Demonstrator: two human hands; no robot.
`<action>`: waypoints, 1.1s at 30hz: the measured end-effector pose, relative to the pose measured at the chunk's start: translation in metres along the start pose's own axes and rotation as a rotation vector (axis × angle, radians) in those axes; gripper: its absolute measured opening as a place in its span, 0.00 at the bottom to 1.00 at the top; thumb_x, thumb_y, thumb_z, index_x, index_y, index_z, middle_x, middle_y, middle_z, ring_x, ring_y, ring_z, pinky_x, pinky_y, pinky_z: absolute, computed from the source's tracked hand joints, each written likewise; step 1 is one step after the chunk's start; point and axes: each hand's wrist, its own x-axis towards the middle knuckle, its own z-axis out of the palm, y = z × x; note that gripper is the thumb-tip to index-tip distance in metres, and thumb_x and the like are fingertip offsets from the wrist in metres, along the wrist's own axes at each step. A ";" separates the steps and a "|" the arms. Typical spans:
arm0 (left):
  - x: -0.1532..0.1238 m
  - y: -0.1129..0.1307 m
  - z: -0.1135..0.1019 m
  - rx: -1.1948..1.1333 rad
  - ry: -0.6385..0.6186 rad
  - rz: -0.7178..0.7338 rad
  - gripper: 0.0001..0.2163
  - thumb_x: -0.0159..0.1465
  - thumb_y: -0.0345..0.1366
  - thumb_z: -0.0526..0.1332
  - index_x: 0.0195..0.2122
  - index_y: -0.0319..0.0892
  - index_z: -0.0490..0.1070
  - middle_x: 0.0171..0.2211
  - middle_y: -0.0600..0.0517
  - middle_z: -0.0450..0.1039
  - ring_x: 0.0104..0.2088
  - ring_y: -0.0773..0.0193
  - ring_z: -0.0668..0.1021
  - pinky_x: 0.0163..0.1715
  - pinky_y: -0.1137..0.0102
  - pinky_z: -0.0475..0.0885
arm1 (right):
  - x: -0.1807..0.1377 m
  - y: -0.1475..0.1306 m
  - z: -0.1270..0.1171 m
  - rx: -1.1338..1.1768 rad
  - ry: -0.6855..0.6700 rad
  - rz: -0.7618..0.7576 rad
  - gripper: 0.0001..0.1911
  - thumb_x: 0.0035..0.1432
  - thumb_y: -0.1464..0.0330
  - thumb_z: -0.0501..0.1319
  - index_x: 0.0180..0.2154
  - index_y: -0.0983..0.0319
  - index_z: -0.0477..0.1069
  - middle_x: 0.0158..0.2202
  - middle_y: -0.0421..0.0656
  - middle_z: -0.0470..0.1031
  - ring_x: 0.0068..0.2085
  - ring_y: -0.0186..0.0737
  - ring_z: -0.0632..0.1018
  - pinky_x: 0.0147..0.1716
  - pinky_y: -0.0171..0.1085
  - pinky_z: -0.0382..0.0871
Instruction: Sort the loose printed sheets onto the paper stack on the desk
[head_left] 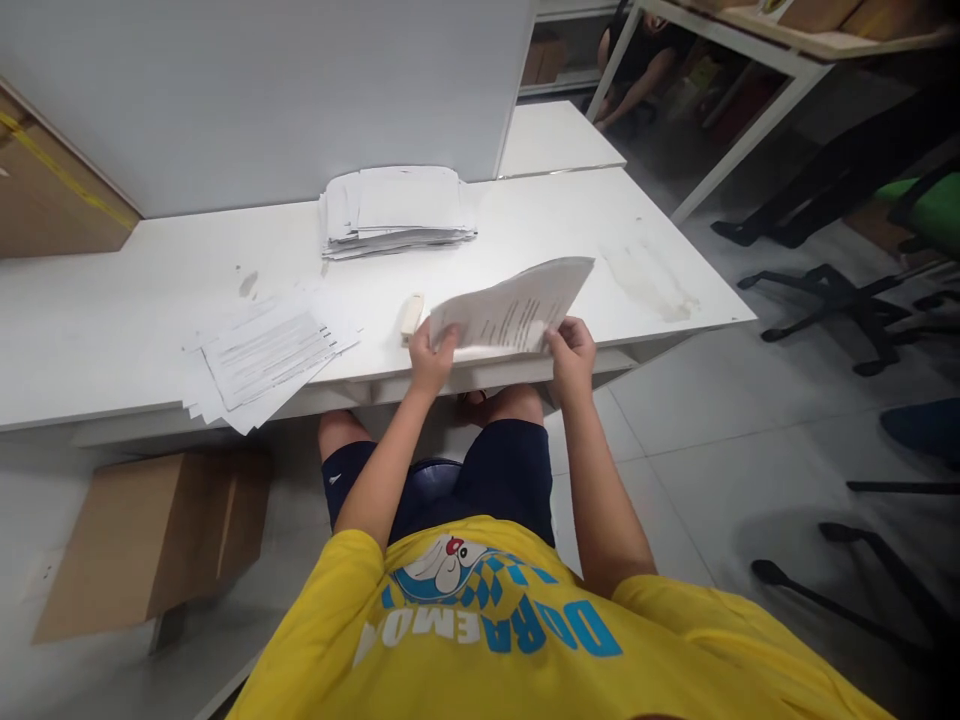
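Observation:
Between my two hands, above the table's front edge, is a printed paper (514, 308); whether it is one sheet or a few I cannot tell. My left hand (433, 358) pinches its left end, and my right hand (570, 352) grips the lower right corner. The far edge of the paper curves upward. Just behind my left hand lies a small cream-coloured stapler-like object (412, 315). To the left, a fanned pile of printed sheets (270, 357) hangs partly over the front edge. Farther back rests a thick stack of papers (405, 205).
The white table (540, 215) meets a grey partition (300, 90) at the back. A cardboard box (60, 190) stands at the far left, another box (142, 540) below the table. Office chair legs (832, 300) are on the right; a person's arm (637, 85) shows at the back.

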 end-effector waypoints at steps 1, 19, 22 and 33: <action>-0.010 0.005 -0.007 0.024 0.016 0.005 0.24 0.64 0.60 0.57 0.39 0.41 0.73 0.35 0.46 0.78 0.40 0.57 0.81 0.43 0.64 0.76 | -0.008 -0.004 -0.004 0.023 -0.009 0.031 0.13 0.49 0.59 0.60 0.36 0.58 0.67 0.32 0.39 0.73 0.35 0.38 0.75 0.41 0.40 0.71; 0.013 -0.002 -0.117 0.546 -0.108 0.075 0.10 0.68 0.31 0.54 0.46 0.43 0.73 0.46 0.47 0.75 0.45 0.61 0.78 0.45 0.66 0.75 | -0.115 -0.021 0.010 0.269 0.027 0.497 0.19 0.44 0.62 0.66 0.39 0.61 0.71 0.29 0.37 0.75 0.30 0.36 0.75 0.31 0.36 0.70; 0.021 -0.013 -0.109 0.488 -0.272 0.102 0.13 0.67 0.33 0.55 0.50 0.44 0.72 0.51 0.47 0.74 0.46 0.61 0.79 0.47 0.66 0.76 | -0.118 -0.021 0.007 0.308 0.117 0.483 0.19 0.43 0.63 0.68 0.39 0.61 0.71 0.30 0.38 0.75 0.31 0.34 0.75 0.32 0.35 0.68; 0.015 -0.023 -0.107 0.531 -0.534 0.159 0.22 0.69 0.40 0.53 0.64 0.48 0.64 0.66 0.53 0.64 0.65 0.59 0.69 0.66 0.59 0.65 | -0.132 -0.013 -0.009 0.303 0.158 0.400 0.20 0.46 0.61 0.68 0.41 0.60 0.71 0.34 0.39 0.76 0.35 0.35 0.75 0.37 0.36 0.69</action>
